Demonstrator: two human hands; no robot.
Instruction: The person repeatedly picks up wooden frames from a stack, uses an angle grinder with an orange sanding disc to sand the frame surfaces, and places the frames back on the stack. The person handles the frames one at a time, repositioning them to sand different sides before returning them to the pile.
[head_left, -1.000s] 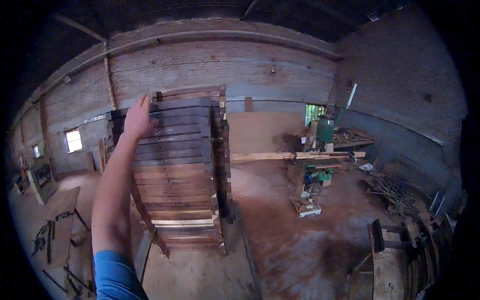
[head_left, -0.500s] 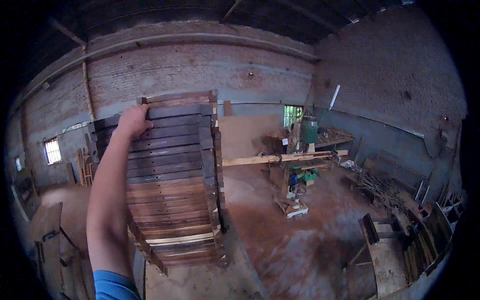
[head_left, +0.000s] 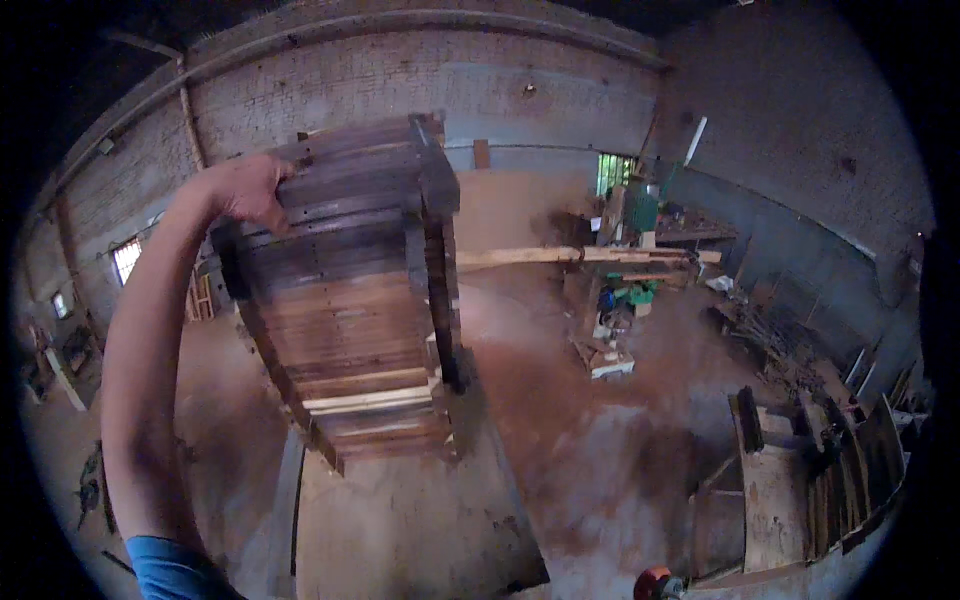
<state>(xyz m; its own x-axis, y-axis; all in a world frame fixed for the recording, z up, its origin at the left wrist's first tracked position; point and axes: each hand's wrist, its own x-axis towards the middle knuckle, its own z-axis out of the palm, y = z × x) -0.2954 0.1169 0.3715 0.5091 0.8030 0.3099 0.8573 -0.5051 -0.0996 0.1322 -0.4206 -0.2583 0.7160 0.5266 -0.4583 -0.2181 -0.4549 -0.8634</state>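
Behind everything rises a brick wall [head_left: 350,85], and below it spreads a reddish floor [head_left: 600,440]. From where I stand, the biggest thing is the tall stack of wooden frames [head_left: 350,310], its height the long way, dark at the top and browner below. It rests on a wide pale board [head_left: 410,520] that runs out beneath it toward the person, with bare surface in front of the stack. A broad stretch of floor separates the stack from the frames [head_left: 840,490] at far right. Closer to the stack's right edge, a long pale beam [head_left: 520,256] reaches across to a green machine [head_left: 643,213], narrowing the room there.

The dark top frame [head_left: 370,180] sits at the head of the stack, blurred and tilted; its long rails run left to right, rising a little rightward, and its blocky end points right.

The left hand [head_left: 255,190] is near its left end, fingers bent over the wood and thumb lower on the near side, gripping it. The right hand is out of sight, so I cannot tell its fingers.
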